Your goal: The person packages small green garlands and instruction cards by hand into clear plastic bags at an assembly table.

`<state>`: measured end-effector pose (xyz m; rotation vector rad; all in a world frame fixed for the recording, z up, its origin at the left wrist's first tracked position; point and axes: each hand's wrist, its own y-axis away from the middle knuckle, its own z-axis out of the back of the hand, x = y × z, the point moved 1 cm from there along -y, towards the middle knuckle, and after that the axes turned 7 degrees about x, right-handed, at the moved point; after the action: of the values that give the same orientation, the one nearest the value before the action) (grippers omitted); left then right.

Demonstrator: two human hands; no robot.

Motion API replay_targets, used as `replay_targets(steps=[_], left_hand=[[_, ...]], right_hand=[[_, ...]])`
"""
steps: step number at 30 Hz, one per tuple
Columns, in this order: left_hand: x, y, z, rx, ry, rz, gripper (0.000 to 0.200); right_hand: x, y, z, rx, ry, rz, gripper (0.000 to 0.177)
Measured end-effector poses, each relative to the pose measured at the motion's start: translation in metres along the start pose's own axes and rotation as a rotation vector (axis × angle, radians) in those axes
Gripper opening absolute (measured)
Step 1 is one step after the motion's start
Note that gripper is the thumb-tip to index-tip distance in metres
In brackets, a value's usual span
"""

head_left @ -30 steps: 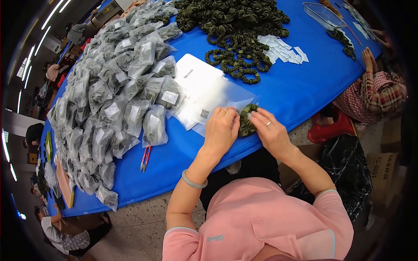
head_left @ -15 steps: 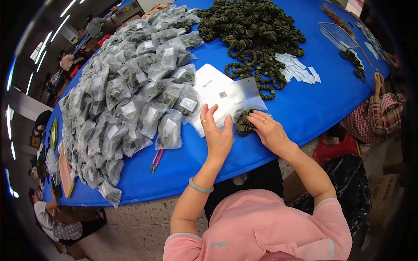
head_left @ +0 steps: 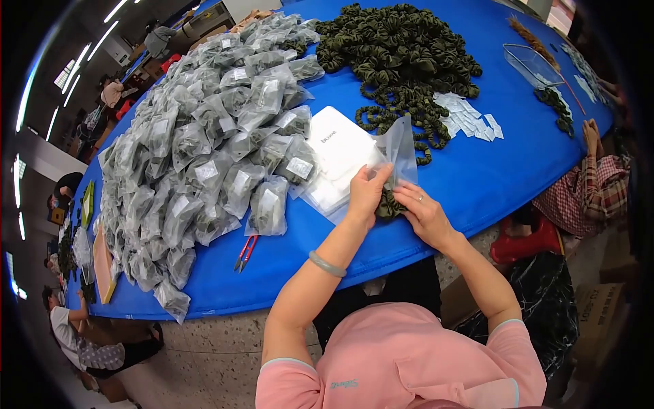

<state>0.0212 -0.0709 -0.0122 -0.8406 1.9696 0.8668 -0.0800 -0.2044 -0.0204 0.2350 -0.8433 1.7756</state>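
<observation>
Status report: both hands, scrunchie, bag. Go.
Left hand pinching clear bag upright. Right hand gripping green scrunchie at bag's lower edge. Nothing between them; bag stack beside left hand.

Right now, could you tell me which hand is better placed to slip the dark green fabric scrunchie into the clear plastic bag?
Right. The right hand rests on the dark green fabric scrunchie, while the left hand holds up the clear plastic bag.

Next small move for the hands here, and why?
Probably slide the scrunchie into the clear bag: the left hand holds the bag up by its lower edge, and the right hand has the scrunchie right beside that edge.
</observation>
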Motion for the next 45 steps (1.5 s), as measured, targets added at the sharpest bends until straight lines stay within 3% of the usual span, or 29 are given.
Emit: replay_targets(steps=[4,6,9,11,16,21,23,24,26,28,32,37,41,45], left_hand=[[0.017,-0.012,0.001,0.084,0.006,-0.072,0.023],[0.027,0.008,-0.012,0.094,0.216,0.117,0.026],[0.018,0.017,-0.019,0.080,0.232,0.100,0.029],[0.026,0.008,-0.001,0.192,0.510,0.161,0.029],[0.028,0.037,-0.022,0.013,0.378,0.158,0.033],[0.020,0.050,-0.030,0.076,0.433,0.023,0.035],[0.024,0.053,-0.029,0.106,0.457,-0.011,0.036],[0.027,0.050,-0.021,0.109,0.461,0.036,0.036],[0.034,0.037,-0.008,0.110,0.463,0.183,0.040],[0.039,0.051,-0.022,0.100,0.412,0.281,0.046],[0.044,0.073,-0.044,0.116,0.537,0.308,0.037],[0.045,0.067,-0.030,0.136,0.531,0.267,0.036],[0.035,0.075,-0.021,0.314,0.161,0.421,0.029],[0.037,0.081,-0.007,0.224,-0.174,0.341,0.023]], right_hand=[[-0.003,-0.008,-0.003,-0.120,0.198,0.111,0.034],[-0.001,-0.006,-0.006,-0.200,0.351,-0.066,0.035],[0.010,-0.006,-0.006,-0.193,0.388,0.017,0.037],[0.020,-0.002,-0.001,-0.081,0.332,0.105,0.037],[0.016,0.004,-0.008,-0.091,0.393,0.031,0.037],[0.012,0.008,-0.010,-0.238,0.347,-0.127,0.036],[0.029,0.013,0.001,-0.219,0.310,-0.061,0.037],[0.037,0.019,0.001,-0.208,0.315,-0.106,0.037],[0.049,0.023,0.000,-0.097,0.282,0.044,0.038],[0.050,0.022,-0.003,-0.127,0.309,0.031,0.039],[0.038,0.031,0.000,-0.137,0.356,-0.043,0.037],[0.050,0.052,0.018,-0.177,0.366,0.052,0.045],[0.042,0.062,0.023,-0.302,-0.058,-0.526,0.061],[0.028,0.063,0.014,-0.156,-0.024,-0.524,0.072]])
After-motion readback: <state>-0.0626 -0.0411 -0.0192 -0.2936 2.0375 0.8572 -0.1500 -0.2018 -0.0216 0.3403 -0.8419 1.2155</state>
